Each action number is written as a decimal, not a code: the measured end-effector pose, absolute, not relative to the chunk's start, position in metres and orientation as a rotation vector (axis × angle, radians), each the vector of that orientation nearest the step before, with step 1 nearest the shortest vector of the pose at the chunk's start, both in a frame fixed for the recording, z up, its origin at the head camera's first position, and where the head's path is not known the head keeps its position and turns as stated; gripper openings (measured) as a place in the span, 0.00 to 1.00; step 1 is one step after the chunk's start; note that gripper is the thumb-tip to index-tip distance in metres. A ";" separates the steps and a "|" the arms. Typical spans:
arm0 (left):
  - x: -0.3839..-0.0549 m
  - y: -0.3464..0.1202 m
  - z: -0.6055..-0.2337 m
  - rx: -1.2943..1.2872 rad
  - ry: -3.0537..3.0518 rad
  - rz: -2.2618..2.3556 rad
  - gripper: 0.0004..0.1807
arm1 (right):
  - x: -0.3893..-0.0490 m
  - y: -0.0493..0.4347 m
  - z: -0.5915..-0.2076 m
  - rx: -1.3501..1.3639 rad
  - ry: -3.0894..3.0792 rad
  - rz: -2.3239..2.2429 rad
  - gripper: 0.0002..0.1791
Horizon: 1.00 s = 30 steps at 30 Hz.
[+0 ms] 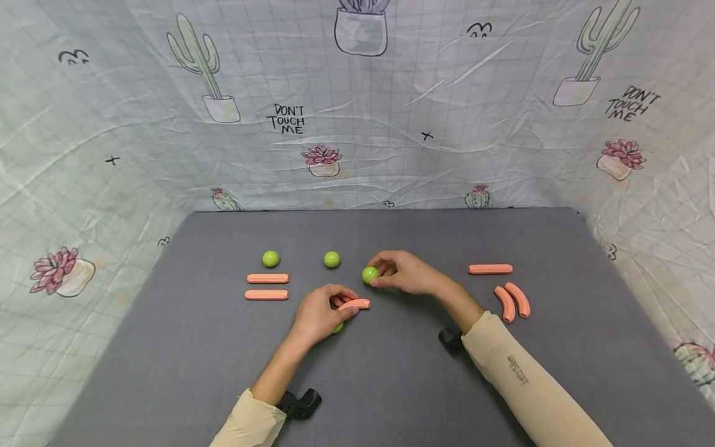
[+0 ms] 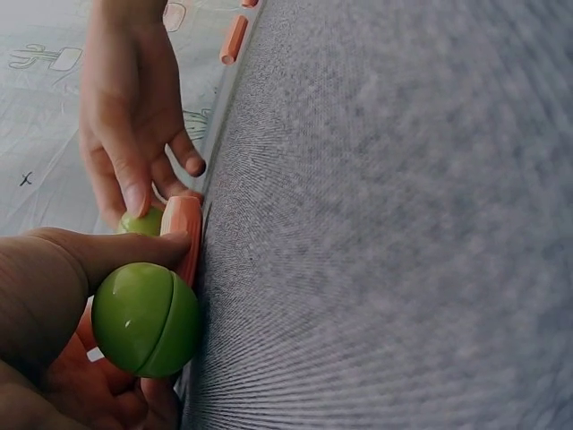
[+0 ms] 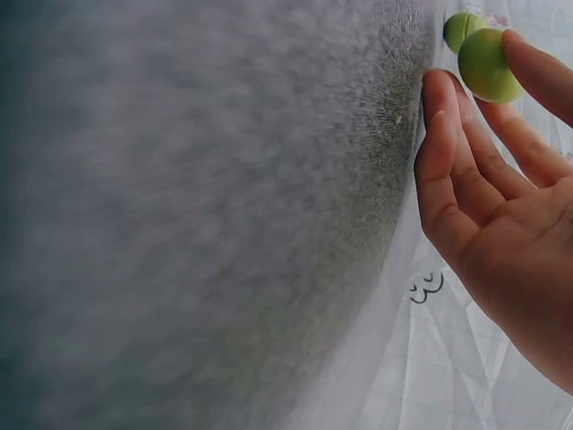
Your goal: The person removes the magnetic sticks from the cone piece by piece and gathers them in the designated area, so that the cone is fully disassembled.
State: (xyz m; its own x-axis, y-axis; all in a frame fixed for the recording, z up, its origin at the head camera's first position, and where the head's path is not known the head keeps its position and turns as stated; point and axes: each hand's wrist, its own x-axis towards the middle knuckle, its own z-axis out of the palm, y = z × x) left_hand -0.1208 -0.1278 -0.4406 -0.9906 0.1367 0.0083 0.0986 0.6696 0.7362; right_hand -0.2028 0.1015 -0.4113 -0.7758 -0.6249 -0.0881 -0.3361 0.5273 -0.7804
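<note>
My left hand (image 1: 319, 315) pinches a curved orange sausage-like piece (image 1: 360, 303) between thumb and fingers, low over the grey table (image 1: 391, 385). Partly hidden by that hand is a green ball (image 1: 337, 327); in the left wrist view this ball (image 2: 134, 318), with a seam round it, sits close by the thumb. Farther back and to the right, my right hand (image 1: 412, 273) holds another green ball (image 1: 369, 275) by thumb and fingertips. The right wrist view shows the thumb on this ball (image 3: 488, 70), with a second green ball (image 3: 461, 31) behind it.
Two green balls stand at the back, one left (image 1: 270, 258) and one nearer the middle (image 1: 332, 259). Two straight orange pieces (image 1: 268, 279) lie at the left. On the right are a straight piece (image 1: 490, 269) and two curved pieces (image 1: 518, 300). Printed cloth (image 1: 391, 93) surrounds the table.
</note>
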 end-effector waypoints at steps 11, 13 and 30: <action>-0.123 -0.127 -0.437 0.196 2.841 1.234 0.08 | -0.222 0.088 -0.408 -0.768 2.454 -1.110 0.18; -0.122 -0.127 -0.438 0.195 2.846 1.230 0.08 | -0.225 0.085 -0.409 -0.763 2.460 -1.110 0.19; -0.117 -0.128 -0.443 0.202 2.855 1.235 0.07 | -0.246 0.067 -0.416 -0.717 2.455 -1.111 0.22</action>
State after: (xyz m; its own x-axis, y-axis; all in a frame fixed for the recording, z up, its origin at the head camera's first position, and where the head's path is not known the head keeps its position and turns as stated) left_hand -0.1174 -0.1277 -0.4426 -0.9913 0.1282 0.0290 0.1089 0.6775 0.7274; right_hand -0.2459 0.0667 -0.4162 -0.8103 -0.5763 -0.1059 -0.3007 0.5642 -0.7689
